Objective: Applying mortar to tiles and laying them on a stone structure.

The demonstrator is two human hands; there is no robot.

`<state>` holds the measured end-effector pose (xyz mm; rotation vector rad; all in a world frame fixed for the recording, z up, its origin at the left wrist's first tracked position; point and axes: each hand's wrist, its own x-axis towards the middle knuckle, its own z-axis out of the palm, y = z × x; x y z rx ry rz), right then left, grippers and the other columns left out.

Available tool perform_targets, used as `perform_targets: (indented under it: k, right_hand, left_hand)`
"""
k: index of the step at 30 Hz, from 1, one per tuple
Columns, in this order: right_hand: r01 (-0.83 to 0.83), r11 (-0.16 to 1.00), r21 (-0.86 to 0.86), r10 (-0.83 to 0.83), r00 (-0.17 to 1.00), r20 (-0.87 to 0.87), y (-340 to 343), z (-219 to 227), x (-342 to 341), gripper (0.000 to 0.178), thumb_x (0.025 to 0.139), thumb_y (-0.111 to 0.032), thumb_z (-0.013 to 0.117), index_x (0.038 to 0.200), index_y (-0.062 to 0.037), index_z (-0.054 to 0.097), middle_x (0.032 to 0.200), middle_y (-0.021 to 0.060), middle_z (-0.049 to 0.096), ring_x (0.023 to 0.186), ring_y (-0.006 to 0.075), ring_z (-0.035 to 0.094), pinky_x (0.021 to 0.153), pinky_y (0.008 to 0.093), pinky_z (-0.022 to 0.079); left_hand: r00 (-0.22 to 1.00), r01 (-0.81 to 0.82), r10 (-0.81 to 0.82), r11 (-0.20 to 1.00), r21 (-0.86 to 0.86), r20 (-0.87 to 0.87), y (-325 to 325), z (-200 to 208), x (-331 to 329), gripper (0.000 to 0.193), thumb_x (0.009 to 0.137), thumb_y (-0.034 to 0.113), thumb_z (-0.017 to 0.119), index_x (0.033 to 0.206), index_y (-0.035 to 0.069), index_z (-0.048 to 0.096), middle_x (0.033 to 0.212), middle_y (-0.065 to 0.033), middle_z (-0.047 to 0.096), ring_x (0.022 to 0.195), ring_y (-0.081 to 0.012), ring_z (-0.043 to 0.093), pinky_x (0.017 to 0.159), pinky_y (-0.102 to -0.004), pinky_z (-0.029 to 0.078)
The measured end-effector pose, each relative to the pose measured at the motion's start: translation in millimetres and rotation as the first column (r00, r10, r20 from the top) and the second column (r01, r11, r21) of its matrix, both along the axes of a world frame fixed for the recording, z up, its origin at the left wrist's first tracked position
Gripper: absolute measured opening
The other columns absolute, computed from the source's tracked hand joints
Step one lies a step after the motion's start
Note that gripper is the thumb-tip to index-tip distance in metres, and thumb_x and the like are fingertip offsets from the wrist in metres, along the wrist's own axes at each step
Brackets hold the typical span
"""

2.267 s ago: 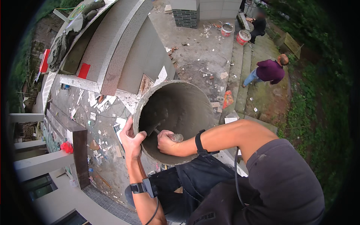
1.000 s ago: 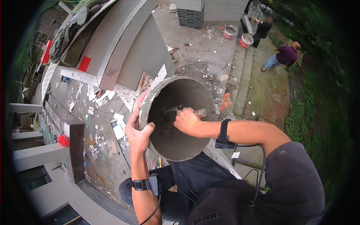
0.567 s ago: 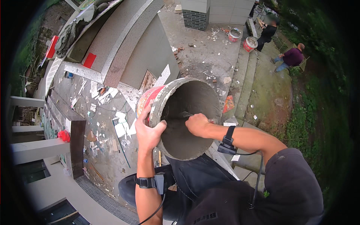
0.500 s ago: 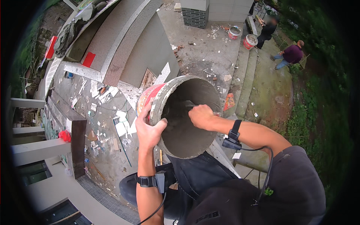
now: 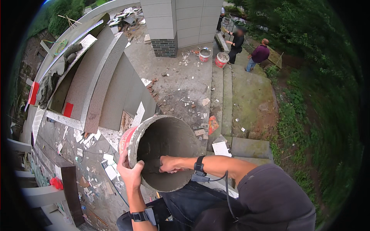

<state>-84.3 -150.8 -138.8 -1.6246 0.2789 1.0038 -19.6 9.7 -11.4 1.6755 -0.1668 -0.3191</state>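
A mortar-caked bucket (image 5: pixel 134 135) with a red outer wall lies tilted on my lap, its mouth facing me. My left hand (image 5: pixel 130 173) grips its near rim on the left, thumb inside. My right hand (image 5: pixel 169 164) reaches deep into the bucket and is closed in a fist on a dark tool (image 5: pixel 153 166), mostly hidden, pressed against the grey mortar on the lower inner wall. I wear a watch on the left wrist and a black band on the right wrist.
Far below lies a paved yard (image 5: pixel 181 84) strewn with tile scraps. Grey slabs (image 5: pixel 104 84) lean at the left. Concrete steps (image 5: pixel 227 96) run beside grass (image 5: pixel 308 115). Two people (image 5: pixel 259 54) stand by two buckets (image 5: pixel 222 59) near a tiled pillar (image 5: pixel 181 23).
My right hand has moved from the upper part of the bucket's inside down to its lower wall. My left hand has slid along the rim, and the bucket has turned slightly.
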Motion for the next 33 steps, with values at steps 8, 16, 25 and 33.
perform_targets:
  k: [8,16,25,33]
  right_hand:
    - [0.209,0.834,0.511,-0.183,0.978,-0.102,-42,4,-7,0.029,0.101,-0.019,0.067,0.079,-0.0014,0.063,0.066,0.0039,0.059,0.052,0.0099,0.051,0.043,0.0279,0.040]
    - [0.145,0.932,0.332,-0.150,0.989,-0.012,-78,107,-1,0.026,0.102,-0.020,0.067,0.081,-0.0032,0.065,0.068,0.0028,0.061,0.053,0.0086,0.054,0.045,0.0274,0.041]
    - [0.206,0.978,0.031,-0.208,0.976,0.065,-82,288,6,0.021,0.097,-0.016,0.072,0.085,0.0008,0.068,0.068,0.0042,0.064,0.051,0.0094,0.056,0.046,0.0262,0.043]
    - [0.099,0.995,0.028,-0.101,0.992,0.079,-49,399,13,0.033,0.095,-0.027,0.077,0.101,0.0040,0.068,0.067,0.0061,0.063,0.047,0.0118,0.055,0.043,0.0263,0.043]
  left_hand:
    - [0.999,-0.039,0.040,0.998,-0.040,0.021,10,-7,14,0.062,0.078,-0.002,0.076,0.136,-0.011,0.054,0.125,-0.0145,0.065,0.110,-0.0177,0.064,0.099,-0.0301,0.047]
    - [0.989,-0.149,0.139,0.851,0.503,0.057,49,8,44,0.070,0.084,0.036,0.086,0.133,-0.005,0.058,0.120,-0.0149,0.048,0.111,-0.0271,0.051,0.100,-0.0428,0.046]
    - [0.871,-0.331,0.438,0.857,0.395,-0.221,132,-1,34,0.075,0.082,0.040,0.083,0.135,-0.005,0.054,0.125,-0.0244,0.065,0.117,-0.0341,0.063,0.101,-0.0449,0.050]
    - [0.485,-0.659,0.850,0.508,0.554,-0.203,179,65,-91,0.062,0.089,0.036,0.074,0.127,-0.005,0.048,0.122,-0.0339,0.064,0.118,-0.0494,0.062,0.100,-0.0533,0.048]
